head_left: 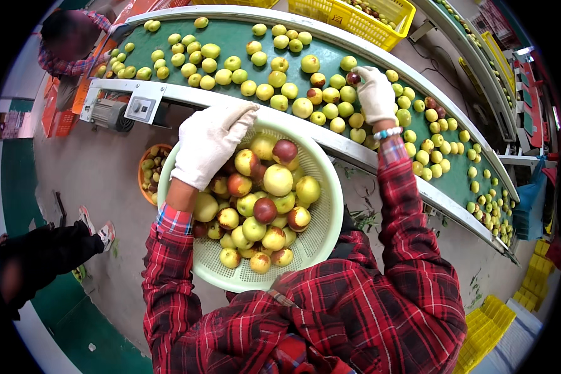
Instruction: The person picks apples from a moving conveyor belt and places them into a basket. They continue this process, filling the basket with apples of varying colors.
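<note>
A pale green plastic basket (323,206) stands in front of my body, part filled with yellow-green and red-brown jujubes (278,179). Over its far left rim is my left hand (209,142) in a white glove, back upward and fingers closed together. Whatever those fingers hold, if anything, is hidden beneath them. My right hand (375,96), also gloved in white, reaches out over the green conveyor belt (330,53). Its fingertips close on a dark red jujube (353,78). Many mostly yellow-green jujubes (302,107) lie loose on the belt around it.
The belt's pale metal side rail (199,95) runs just beyond the basket, with a motor (110,115) at its left. An orange basket of jujubes (151,171) sits on the floor. Yellow crates (355,22) stand behind the belt. One person (68,47) is at the far left, another (50,252) nearer.
</note>
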Motion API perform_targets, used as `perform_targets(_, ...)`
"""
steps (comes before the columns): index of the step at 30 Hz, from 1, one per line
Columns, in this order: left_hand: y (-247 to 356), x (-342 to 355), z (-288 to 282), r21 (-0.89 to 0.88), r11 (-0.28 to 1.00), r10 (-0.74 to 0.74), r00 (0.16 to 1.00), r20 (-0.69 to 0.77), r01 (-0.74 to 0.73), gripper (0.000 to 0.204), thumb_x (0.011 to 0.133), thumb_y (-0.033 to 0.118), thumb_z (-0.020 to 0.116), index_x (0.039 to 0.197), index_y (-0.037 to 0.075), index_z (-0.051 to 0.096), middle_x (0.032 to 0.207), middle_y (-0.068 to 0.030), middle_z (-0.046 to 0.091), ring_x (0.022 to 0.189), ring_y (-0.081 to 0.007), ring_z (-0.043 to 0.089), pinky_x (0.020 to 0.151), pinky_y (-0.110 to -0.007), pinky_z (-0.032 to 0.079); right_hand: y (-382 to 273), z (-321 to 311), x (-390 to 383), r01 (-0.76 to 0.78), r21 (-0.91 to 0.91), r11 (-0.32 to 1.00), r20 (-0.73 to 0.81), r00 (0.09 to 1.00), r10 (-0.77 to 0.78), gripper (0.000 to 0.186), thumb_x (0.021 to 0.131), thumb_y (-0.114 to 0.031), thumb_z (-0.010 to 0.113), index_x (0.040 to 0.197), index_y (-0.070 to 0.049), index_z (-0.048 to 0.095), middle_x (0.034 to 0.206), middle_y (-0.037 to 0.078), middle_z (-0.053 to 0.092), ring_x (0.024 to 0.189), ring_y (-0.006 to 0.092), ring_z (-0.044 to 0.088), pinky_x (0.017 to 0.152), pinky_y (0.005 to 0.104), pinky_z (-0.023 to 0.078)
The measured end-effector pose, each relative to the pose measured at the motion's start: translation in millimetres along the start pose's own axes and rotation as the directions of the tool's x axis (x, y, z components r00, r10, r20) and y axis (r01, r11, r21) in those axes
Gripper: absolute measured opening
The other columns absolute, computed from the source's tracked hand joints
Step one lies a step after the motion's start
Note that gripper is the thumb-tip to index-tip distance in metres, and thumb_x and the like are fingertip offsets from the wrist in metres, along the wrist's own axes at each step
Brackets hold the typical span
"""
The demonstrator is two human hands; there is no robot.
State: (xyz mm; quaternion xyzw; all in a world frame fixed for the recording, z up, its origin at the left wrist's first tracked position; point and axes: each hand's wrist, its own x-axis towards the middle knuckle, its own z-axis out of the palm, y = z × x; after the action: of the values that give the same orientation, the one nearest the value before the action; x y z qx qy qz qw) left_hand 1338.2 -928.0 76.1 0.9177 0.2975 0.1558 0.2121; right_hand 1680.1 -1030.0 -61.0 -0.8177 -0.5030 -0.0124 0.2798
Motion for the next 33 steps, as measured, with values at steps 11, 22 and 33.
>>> perform_targets(11, -4.0, -2.5, 4.1, 0.051, 0.999, 0.012, 0.998, -0.058, -0.009, 0.019, 0.099, 0.022, 0.067, 0.114, 0.016, 0.077, 0.099, -0.0103, 0.077, 0.090, -0.0267, 0.076, 0.079, -0.035, 0.060, 5.0, 43.4, 23.5, 0.015, 0.015, 1.000, 0.105, 0.994, -0.017, 0.040, 0.086, -0.021, 0.077, 0.125, -0.022, 0.069, 0.115, 0.013, 0.071, 0.103, 0.0340, 0.070, 0.088, 0.0410, 0.057)
perform_targets(22, -3.6, -7.3, -0.2, 0.060, 0.998, 0.017, 0.997, -0.075, -0.012, 0.020, 0.095, 0.018, 0.071, 0.115, 0.016, 0.077, 0.099, -0.0097, 0.077, 0.089, -0.0257, 0.076, 0.077, -0.035, 0.060, -28.5, 16.9, -2.0, -0.411, 0.881, -0.237, 0.439, 0.895, 0.081, 0.041, 0.100, -0.019, 0.063, 0.136, -0.001, 0.059, 0.122, 0.009, 0.070, 0.107, 0.0256, 0.071, 0.092, 0.0333, 0.056)
perform_targets(33, -2.2, -0.2, -0.8, 0.028, 0.999, 0.045, 0.995, -0.087, -0.043, 0.019, 0.096, 0.022, 0.069, 0.113, 0.017, 0.077, 0.101, -0.0076, 0.077, 0.091, -0.0262, 0.075, 0.080, -0.036, 0.060, -140.3, 78.5, 41.3, 0.491, -0.034, 0.870, 0.345, 0.823, -0.451, 0.014, 0.087, -0.011, 0.065, 0.091, -0.005, 0.078, 0.096, 0.018, 0.075, 0.096, 0.0350, 0.074, 0.077, 0.0440, 0.061)
